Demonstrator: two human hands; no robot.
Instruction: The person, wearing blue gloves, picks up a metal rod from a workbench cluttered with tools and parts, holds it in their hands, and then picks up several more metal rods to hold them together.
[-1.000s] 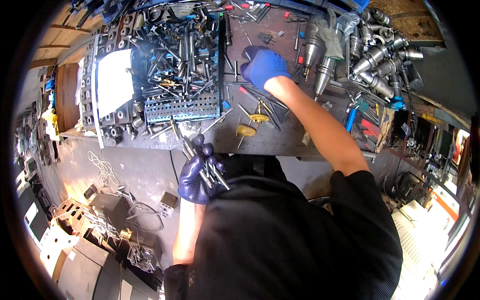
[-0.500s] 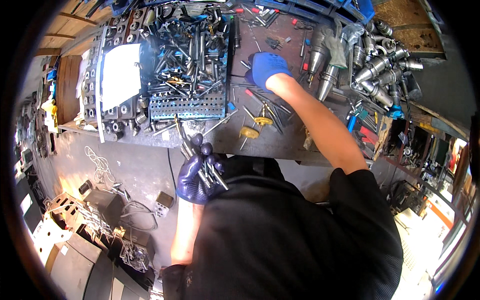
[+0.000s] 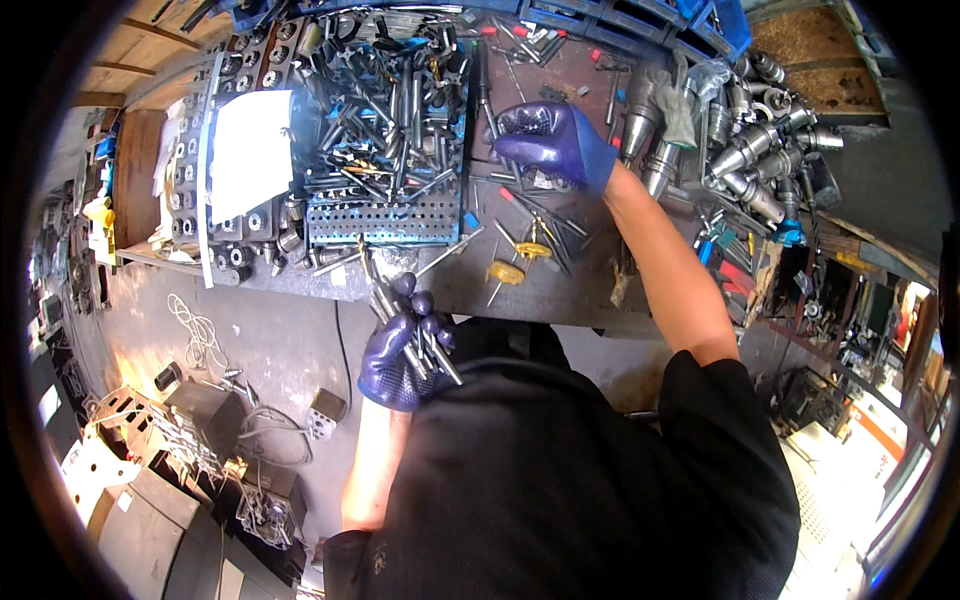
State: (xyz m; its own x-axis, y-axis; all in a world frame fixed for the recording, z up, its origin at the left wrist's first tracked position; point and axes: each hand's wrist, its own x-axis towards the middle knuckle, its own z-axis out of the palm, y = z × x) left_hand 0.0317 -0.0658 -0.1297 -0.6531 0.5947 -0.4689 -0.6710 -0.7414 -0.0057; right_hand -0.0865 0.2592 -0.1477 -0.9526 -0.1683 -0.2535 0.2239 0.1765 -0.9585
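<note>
My left hand (image 3: 397,350), in a purple coated glove, is closed around several metal cutting bits (image 3: 413,335) in front of the bench's near edge. One bit with a gold-coloured fluted end (image 3: 364,257) sticks up past the fingers. Over the bench, my right hand (image 3: 553,143), gloved in purple and blue, has thumb and fingers pinched around a slim metal rod (image 3: 490,117). Its exact kind cannot be made out. Left of that hand lies a blue perforated rack (image 3: 380,222) heaped with loose drill bits and cutters (image 3: 400,110). Two yellow-handled tools (image 3: 505,272) lie nearer me.
Heavy tool holders (image 3: 750,150) and a grey glove (image 3: 679,112) crowd the bench's right side. Blue bins (image 3: 630,28) line the back. A white sheet (image 3: 252,155) covers part of the collet rack (image 3: 180,200) at left. Cables (image 3: 200,335) and a metal block (image 3: 326,410) lie below.
My right hand has turned so its purple palm side shows, and has shifted slightly right and nearer me. My left hand keeps its bits in much the same place.
</note>
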